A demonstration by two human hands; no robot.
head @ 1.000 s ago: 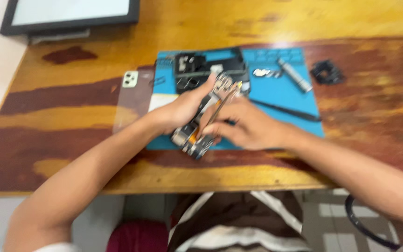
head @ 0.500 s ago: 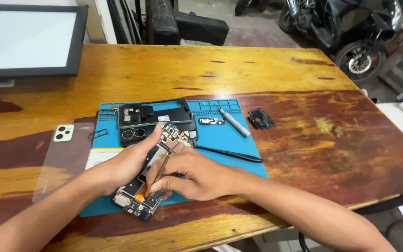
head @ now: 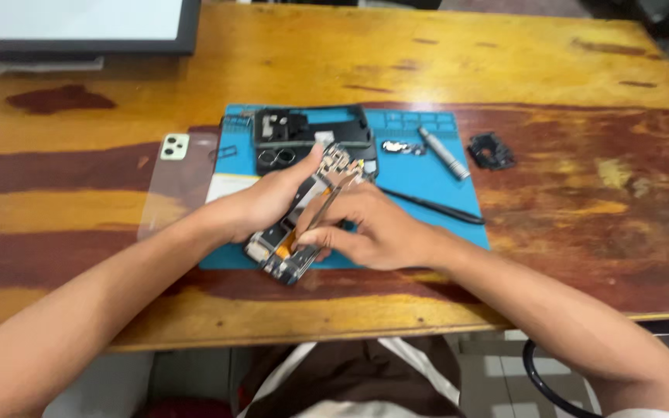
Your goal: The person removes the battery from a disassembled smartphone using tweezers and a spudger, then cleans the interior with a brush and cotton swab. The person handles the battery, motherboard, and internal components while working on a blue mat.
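Your left hand [head: 269,203] grips the opened phone [head: 303,213] on the blue mat [head: 427,182], fingers clamped on its edge. Your right hand [head: 369,232] holds tweezers [head: 327,203], fingers pinched on them, tips over the phone's upper half. A black phone frame [head: 311,128] lies on the mat just beyond the phone; a screwdriver [head: 443,152] lies on the mat's far right.

Worn wooden table [head: 505,62] with yellow and reddish-brown patches, pale tiled floor [head: 482,379] below, even light
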